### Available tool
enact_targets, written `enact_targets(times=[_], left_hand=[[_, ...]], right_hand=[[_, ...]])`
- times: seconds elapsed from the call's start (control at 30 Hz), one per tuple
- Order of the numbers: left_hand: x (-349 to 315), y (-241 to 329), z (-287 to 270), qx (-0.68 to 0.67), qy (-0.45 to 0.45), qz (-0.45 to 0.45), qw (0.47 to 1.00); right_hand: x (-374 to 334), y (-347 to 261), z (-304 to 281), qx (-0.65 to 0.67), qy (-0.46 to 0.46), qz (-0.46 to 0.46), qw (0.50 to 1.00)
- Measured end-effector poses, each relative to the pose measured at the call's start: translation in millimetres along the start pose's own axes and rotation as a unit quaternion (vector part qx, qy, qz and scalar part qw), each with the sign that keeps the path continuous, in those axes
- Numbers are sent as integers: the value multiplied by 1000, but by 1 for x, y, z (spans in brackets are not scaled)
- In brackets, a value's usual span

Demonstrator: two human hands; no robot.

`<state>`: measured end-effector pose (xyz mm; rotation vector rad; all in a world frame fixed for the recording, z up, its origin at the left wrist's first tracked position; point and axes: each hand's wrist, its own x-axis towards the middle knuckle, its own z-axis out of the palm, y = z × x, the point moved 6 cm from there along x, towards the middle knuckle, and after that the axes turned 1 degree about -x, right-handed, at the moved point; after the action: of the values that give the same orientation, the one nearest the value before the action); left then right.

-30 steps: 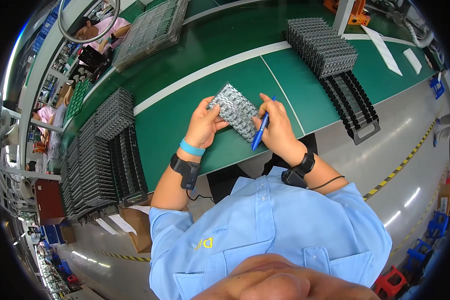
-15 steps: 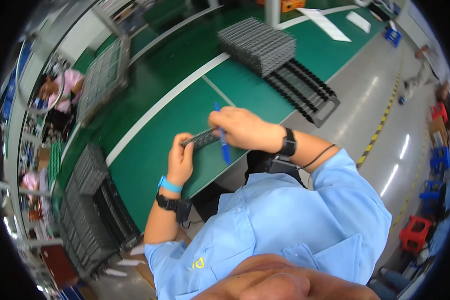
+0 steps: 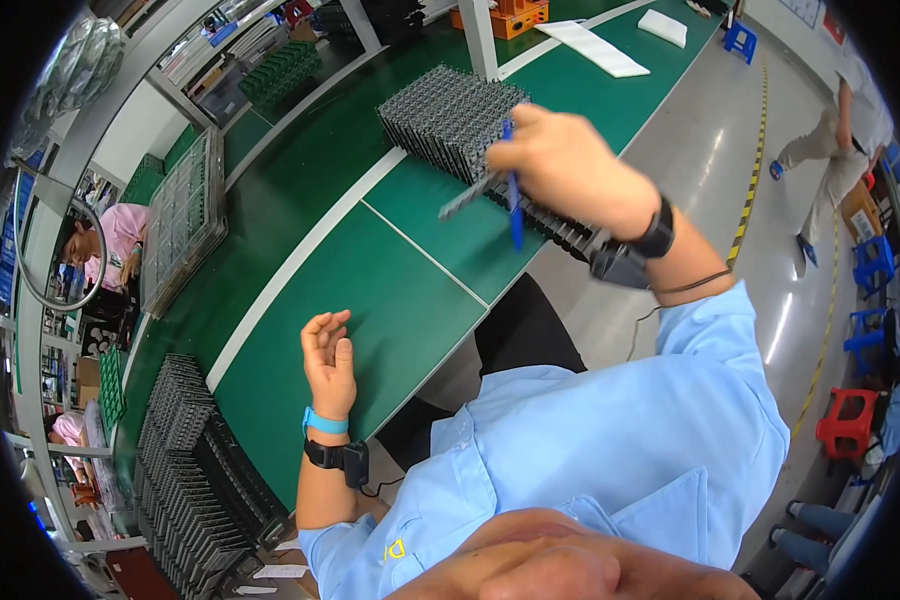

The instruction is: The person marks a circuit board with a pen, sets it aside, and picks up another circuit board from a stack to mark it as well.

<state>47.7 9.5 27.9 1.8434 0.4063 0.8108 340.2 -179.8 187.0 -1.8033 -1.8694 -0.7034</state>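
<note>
Dark grey, a close rank of thin panels [image 3: 175,430] at the left end of the worktop [image 3: 360,270], with black rack rails [image 3: 238,465] just to the right. Next along, above the worktop close to its near edge, the left hand [image 3: 330,365]: released, fingers loosely bent, nothing held. Best, in all likelihood, to rest steady there, well apart from both rows.

Farther right, a second row of panels [image 3: 450,115], set across the white stripe [image 3: 295,265] of the worktop. Between this row and the near edge, the loose panel [image 3: 460,198], raised clear of the green surface and tilted, grasped at its right end along with a blue pen [image 3: 515,215] by the right hand [image 3: 565,160]. Better to pinch by the rim alone, to keep the pen angled away from the face, and to ease the wrist for fear of knocking the neighbouring row. In looks, grey, slim, seen nearly edge-on and blurred; impossible to tell any surface detail, or any contact with the row behind. Toward the worktop's right end, a long white strip [image 3: 595,48] and a shorter white piece [image 3: 662,28], lying apart.
</note>
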Motion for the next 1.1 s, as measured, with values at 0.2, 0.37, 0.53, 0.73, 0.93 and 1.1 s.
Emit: enact_targets(times=[0.2,0.37,0.53,0.73,0.93,1.1], left_hand=[[3,-14,-5,24,14,-38,999],[3,-26,-11,30,40,-67,996],[3,-27,-11,23,40,-72,996],[3,-27,-11,19,37,-74,996],[3,-24,-11,15,33,-75,997],[2,-22,-9,17,33,-76,996]], right_hand=[[-19,100,23,-11,-68,57,996],[-24,116,56,20,-102,64,992],[-19,115,74,18,-135,52,989],[-13,115,77,23,-143,25,989],[-8,114,82,38,-150,5,988],[-9,110,84,21,-165,14,986]])
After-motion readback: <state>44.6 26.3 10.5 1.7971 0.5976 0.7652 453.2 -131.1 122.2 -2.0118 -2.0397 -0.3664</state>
